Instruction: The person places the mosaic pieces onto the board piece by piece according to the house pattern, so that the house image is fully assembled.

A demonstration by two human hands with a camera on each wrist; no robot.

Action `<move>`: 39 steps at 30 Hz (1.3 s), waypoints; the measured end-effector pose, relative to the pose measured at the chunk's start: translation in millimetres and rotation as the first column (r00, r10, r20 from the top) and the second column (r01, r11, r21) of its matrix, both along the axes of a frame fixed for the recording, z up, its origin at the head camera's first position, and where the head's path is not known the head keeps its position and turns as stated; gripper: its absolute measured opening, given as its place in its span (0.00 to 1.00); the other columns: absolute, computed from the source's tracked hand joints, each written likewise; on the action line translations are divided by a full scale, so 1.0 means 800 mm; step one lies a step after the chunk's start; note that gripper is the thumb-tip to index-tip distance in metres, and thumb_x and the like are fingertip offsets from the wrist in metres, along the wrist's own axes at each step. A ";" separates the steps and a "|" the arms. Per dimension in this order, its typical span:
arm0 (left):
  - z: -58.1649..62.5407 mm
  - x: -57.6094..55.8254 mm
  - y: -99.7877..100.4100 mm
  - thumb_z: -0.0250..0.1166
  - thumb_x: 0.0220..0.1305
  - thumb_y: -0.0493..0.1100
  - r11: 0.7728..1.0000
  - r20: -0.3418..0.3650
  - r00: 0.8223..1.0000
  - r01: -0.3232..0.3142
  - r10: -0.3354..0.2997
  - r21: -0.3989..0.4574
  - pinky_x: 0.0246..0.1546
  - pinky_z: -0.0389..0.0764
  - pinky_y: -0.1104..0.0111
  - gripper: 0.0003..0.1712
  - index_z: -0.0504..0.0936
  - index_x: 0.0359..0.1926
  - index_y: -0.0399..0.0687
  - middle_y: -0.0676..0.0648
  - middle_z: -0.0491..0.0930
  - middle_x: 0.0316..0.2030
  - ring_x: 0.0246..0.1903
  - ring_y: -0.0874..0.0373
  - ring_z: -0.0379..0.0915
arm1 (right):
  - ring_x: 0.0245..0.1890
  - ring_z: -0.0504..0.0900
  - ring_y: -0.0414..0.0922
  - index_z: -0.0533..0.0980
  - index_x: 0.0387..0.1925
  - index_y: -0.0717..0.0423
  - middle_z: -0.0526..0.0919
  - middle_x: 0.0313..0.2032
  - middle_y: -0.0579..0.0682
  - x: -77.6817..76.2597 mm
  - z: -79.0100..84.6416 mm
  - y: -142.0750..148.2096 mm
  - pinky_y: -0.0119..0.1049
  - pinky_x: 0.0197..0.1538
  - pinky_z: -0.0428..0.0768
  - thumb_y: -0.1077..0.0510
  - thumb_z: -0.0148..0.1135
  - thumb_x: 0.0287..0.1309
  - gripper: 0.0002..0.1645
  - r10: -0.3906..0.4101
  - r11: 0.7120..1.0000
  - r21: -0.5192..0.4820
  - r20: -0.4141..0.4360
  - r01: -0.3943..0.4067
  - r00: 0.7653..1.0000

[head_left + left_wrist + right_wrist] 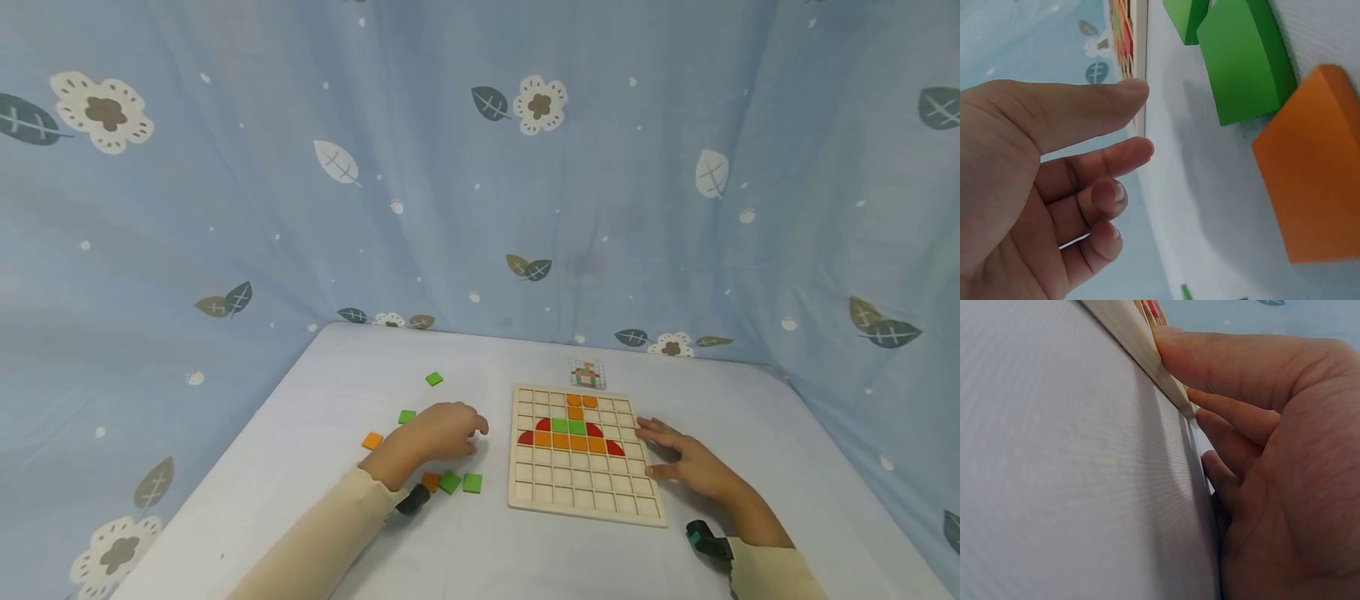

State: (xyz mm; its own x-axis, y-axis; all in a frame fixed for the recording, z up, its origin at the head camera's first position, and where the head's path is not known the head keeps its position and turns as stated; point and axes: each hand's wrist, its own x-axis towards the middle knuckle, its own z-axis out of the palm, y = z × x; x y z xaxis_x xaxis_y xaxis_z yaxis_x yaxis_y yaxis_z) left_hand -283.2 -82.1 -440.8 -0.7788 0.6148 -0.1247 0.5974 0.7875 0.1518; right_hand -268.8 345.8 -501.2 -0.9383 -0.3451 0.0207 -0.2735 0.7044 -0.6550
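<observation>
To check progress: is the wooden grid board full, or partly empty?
Partly empty: the wooden grid board holds orange, green and red tiles, but its bottom rows have none.

Bare table (pixel 498 421) separates my left hand (pixel 446 432) from the grid board (pixel 588 514), scattered tiles (pixel 472 483) flank that wrist, and my right hand (pixel 693 467) blocks the board's right edge.

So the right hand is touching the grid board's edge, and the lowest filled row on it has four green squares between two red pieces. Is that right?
Not quite: the four squares are orange, not green, as the head view shows. They do sit between two red pieces, and the right hand is touching the edge of the grid board.
</observation>
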 end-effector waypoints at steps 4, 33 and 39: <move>0.002 0.007 -0.003 0.70 0.61 0.47 1.000 -0.008 1.000 0.008 -0.008 -0.003 0.43 0.77 0.67 0.14 0.85 0.48 0.54 0.58 0.81 0.38 0.37 0.65 0.75 | 0.69 0.47 0.69 0.70 0.65 0.62 0.57 0.70 0.65 0.001 -0.002 0.002 0.71 0.61 0.49 0.48 0.74 0.46 0.45 0.005 1.000 -0.011 0.010 -0.005 1.000; -0.010 0.040 -0.015 0.78 0.49 0.50 0.992 0.046 0.992 0.117 -0.118 0.039 0.40 0.76 0.70 0.19 0.86 0.43 0.57 0.63 0.76 0.34 0.34 0.69 0.71 | 0.70 0.47 0.69 0.70 0.65 0.62 0.56 0.70 0.65 0.005 0.006 0.001 0.71 0.62 0.48 0.46 0.74 0.46 0.46 -0.017 1.000 0.006 0.025 0.017 1.000; -0.007 0.042 -0.014 0.77 0.51 0.49 0.991 0.045 0.990 0.133 -0.132 -0.015 0.38 0.75 0.71 0.14 0.87 0.40 0.56 0.65 0.75 0.30 0.31 0.69 0.69 | 0.69 0.48 0.69 0.70 0.65 0.60 0.58 0.70 0.64 0.001 0.000 0.002 0.71 0.61 0.50 0.47 0.74 0.46 0.45 -0.002 1.000 -0.005 0.008 0.002 1.000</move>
